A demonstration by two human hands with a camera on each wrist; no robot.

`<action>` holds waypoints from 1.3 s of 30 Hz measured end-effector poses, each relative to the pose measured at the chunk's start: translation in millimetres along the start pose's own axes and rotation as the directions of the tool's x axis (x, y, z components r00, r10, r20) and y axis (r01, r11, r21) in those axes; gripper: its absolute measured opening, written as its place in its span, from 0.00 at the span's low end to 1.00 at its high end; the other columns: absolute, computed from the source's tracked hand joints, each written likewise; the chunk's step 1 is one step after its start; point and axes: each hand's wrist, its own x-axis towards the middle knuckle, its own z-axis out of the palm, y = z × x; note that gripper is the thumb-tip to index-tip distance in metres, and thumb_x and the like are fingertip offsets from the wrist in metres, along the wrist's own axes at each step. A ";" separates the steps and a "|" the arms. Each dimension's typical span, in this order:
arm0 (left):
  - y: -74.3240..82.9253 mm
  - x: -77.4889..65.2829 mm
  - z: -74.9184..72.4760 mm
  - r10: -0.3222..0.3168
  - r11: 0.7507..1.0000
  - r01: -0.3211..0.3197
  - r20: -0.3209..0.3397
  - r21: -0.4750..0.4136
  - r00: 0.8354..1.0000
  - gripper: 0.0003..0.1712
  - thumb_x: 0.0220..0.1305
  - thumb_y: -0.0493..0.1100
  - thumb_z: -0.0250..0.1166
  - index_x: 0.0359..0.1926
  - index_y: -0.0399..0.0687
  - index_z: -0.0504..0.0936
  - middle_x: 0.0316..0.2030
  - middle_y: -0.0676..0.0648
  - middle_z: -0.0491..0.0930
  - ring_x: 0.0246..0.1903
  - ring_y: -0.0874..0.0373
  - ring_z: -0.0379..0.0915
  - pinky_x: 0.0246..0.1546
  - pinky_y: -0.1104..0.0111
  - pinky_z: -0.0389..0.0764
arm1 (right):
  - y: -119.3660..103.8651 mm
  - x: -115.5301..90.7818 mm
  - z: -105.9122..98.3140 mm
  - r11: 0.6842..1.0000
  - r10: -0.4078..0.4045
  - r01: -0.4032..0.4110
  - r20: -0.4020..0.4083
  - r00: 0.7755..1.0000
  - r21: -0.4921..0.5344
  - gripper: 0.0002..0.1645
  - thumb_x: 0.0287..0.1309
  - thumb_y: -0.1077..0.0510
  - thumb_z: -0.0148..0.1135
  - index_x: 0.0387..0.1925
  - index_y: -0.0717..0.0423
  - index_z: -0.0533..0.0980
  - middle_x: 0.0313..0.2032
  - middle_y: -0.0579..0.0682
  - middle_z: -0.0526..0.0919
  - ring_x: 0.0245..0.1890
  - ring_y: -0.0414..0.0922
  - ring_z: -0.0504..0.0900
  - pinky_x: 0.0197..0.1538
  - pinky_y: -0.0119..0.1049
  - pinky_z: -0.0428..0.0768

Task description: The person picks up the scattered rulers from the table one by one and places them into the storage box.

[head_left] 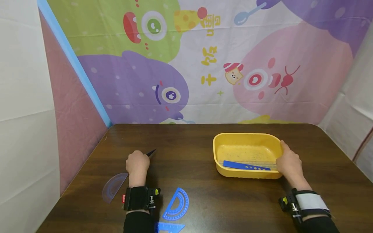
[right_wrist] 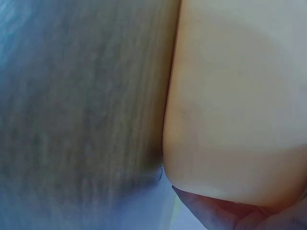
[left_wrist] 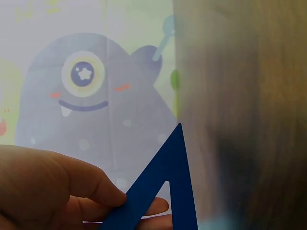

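My left hand [head_left: 137, 163] is over the left part of the table, back of the hand up. Between thumb and fingers it pinches a blue set square [left_wrist: 160, 170], whose pointed corner sticks up in the left wrist view. In the head view only a dark tip shows beyond the knuckles. At the right, my right hand [head_left: 290, 163] grips the right end of a yellow plastic basin [head_left: 247, 174], its thumb side at the rim. Inside the basin a blue ruler [head_left: 246, 166] with cut-out shapes lies along the near wall, beside a clear ruler.
A clear purplish protractor [head_left: 114, 187] lies just left of my left wrist. Right of that forearm are a blue protractor [head_left: 184, 204] and another blue set square [head_left: 172, 227], partly cut off by the frame. Behind the brown table [head_left: 192, 145] hangs a cartoon-printed cloth [head_left: 204, 106].
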 end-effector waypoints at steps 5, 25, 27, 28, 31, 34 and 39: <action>4.1 -2.0 -3.9 0.026 1.000 -0.027 -0.034 -0.011 0.999 0.19 0.61 0.39 0.47 0.35 0.24 0.76 0.35 0.25 0.76 0.35 0.32 0.74 0.31 0.48 0.75 | -1.2 0.5 -1.0 1.000 0.001 -0.001 -0.001 1.000 -0.008 0.43 0.53 0.70 0.43 0.69 0.63 0.38 0.61 0.75 0.53 0.42 0.63 0.65 0.49 0.59 0.67; 17.6 -10.3 -17.4 0.089 0.995 -0.092 -0.083 -0.033 0.993 0.14 0.54 0.33 0.49 0.32 0.24 0.77 0.32 0.26 0.77 0.34 0.32 0.75 0.35 0.47 0.75 | -1.7 -0.9 -0.6 1.000 -0.004 0.004 0.008 1.000 0.001 0.44 0.52 0.71 0.43 0.68 0.64 0.38 0.61 0.76 0.54 0.42 0.63 0.65 0.46 0.57 0.70; 17.8 -10.0 -17.4 0.104 0.994 -0.108 -0.094 -0.036 0.990 0.13 0.54 0.33 0.49 0.33 0.24 0.76 0.32 0.26 0.77 0.34 0.32 0.75 0.36 0.47 0.74 | -1.6 -1.4 -0.8 1.000 -0.007 0.007 0.007 1.000 -0.001 0.43 0.52 0.71 0.44 0.68 0.64 0.38 0.61 0.76 0.54 0.42 0.63 0.65 0.47 0.58 0.69; 18.2 -10.0 -17.7 0.115 0.992 -0.119 -0.101 -0.035 0.988 0.13 0.54 0.33 0.49 0.33 0.24 0.76 0.32 0.26 0.77 0.35 0.32 0.75 0.36 0.46 0.74 | -1.5 -1.5 -0.9 1.000 -0.009 0.010 0.005 1.000 -0.003 0.43 0.52 0.70 0.44 0.68 0.64 0.38 0.60 0.76 0.54 0.42 0.64 0.65 0.47 0.59 0.69; 19.4 -10.6 -18.8 0.141 0.989 -0.145 -0.113 -0.033 0.983 0.13 0.54 0.32 0.49 0.34 0.25 0.75 0.32 0.27 0.77 0.36 0.32 0.74 0.37 0.46 0.73 | -1.4 -1.6 -0.9 1.000 -0.013 0.013 0.001 1.000 -0.004 0.43 0.52 0.70 0.44 0.68 0.65 0.39 0.60 0.76 0.54 0.43 0.64 0.65 0.48 0.59 0.68; 22.2 -11.8 -21.2 0.153 0.987 -0.158 -0.115 -0.037 0.981 0.11 0.54 0.31 0.48 0.33 0.26 0.75 0.31 0.28 0.77 0.36 0.32 0.74 0.37 0.45 0.73 | -1.1 -1.4 -0.4 1.000 -0.022 0.022 -0.010 1.000 -0.010 0.43 0.52 0.70 0.43 0.68 0.65 0.39 0.60 0.76 0.55 0.43 0.64 0.66 0.48 0.60 0.67; 28.9 -14.3 -23.1 0.184 0.980 -0.192 -0.136 -0.048 0.973 0.12 0.54 0.30 0.48 0.35 0.29 0.76 0.31 0.30 0.79 0.36 0.32 0.75 0.37 0.46 0.73 | 0.5 -1.2 0.3 0.999 -0.036 0.036 -0.024 0.999 -0.016 0.42 0.52 0.71 0.42 0.68 0.65 0.40 0.60 0.76 0.56 0.43 0.64 0.66 0.47 0.60 0.66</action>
